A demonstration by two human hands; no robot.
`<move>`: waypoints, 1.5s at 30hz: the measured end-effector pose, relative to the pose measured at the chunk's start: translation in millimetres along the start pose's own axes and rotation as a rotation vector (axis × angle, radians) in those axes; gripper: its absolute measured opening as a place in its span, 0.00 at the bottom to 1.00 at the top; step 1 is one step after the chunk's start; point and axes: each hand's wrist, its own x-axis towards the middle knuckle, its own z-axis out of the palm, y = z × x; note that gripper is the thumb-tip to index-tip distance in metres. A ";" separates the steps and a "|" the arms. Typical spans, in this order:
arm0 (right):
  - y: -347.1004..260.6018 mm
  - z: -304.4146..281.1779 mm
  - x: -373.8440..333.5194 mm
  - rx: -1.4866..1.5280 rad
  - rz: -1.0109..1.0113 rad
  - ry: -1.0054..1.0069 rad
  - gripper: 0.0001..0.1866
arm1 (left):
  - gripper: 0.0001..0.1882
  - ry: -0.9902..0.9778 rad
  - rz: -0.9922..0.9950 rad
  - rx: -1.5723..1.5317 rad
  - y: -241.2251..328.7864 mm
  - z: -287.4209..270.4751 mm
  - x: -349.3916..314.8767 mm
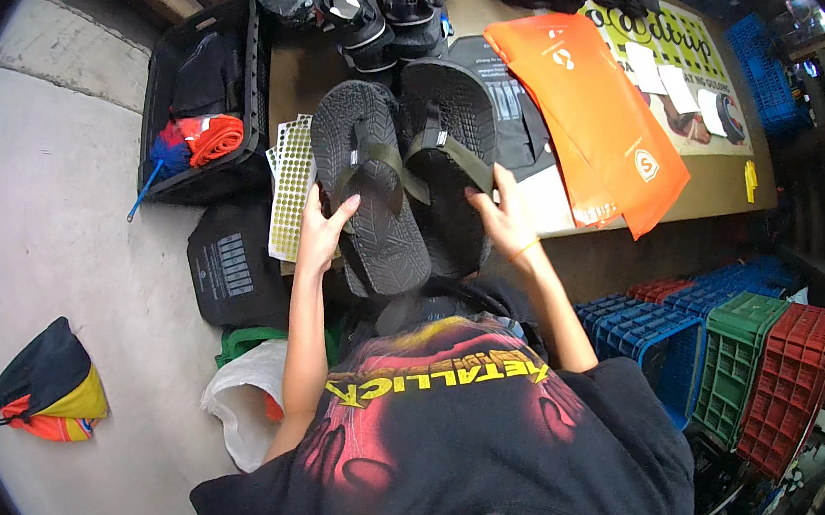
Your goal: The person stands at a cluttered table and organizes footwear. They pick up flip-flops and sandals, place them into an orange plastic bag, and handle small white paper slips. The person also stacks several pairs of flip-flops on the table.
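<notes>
My left hand grips the outer edge of a black sandal with a patterned footbed and an olive strap. My right hand is closed on the side of a matching second sandal, thumb over its footbed near the olive strap. The pair is held side by side above the table's near edge, the left one partly overlapping the right. Sheets of round gold stickers lie just left of the left sandal. Orange plastic pouches and a black pouch lie to the right.
More dark sandals are heaped at the table's far side. A black crate with red and blue items stands at the left. Blue, green and red crates are at the right. A drawstring pouch lies on the floor.
</notes>
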 end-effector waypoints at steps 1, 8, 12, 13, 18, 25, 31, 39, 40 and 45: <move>2.2 -6.4 2.8 -0.056 -0.012 -0.044 0.26 | 0.29 -0.030 -0.020 -0.065 1.7 -3.8 0.1; 0.3 12.2 2.7 -0.007 0.181 -0.023 0.35 | 0.21 0.033 -0.254 -0.440 -4.4 -5.1 6.6; -50.8 54.0 -29.3 -0.305 0.071 -0.035 0.48 | 0.25 -0.042 -0.308 -0.588 -8.6 -2.1 6.8; -64.0 63.3 -37.3 -0.450 -0.015 0.001 0.48 | 0.26 -0.031 -0.316 -0.585 -8.4 -2.7 6.9; -92.3 67.2 -48.4 -0.525 -0.091 -0.109 0.45 | 0.36 -0.059 -0.319 -0.602 -5.0 -7.6 4.0; -80.9 58.8 -49.9 -0.371 -0.162 -0.106 0.40 | 0.39 -0.016 -0.281 -0.523 -3.1 -2.5 2.6; -58.7 52.0 -53.0 -0.019 -0.323 0.003 0.44 | 0.38 0.034 -0.322 -0.541 -1.3 -5.8 3.2; 0.0 16.1 -16.0 0.134 0.423 -0.037 0.64 | 0.33 -0.008 -0.288 -0.545 -34.8 -6.0 46.9; -5.6 21.0 -18.9 0.111 0.408 -0.130 0.70 | 0.33 -0.071 -0.228 -0.556 -40.0 -7.7 50.6; -34.1 37.6 -34.1 0.026 0.153 -0.139 0.70 | 0.33 -0.082 -0.293 -0.499 -44.9 -20.2 54.8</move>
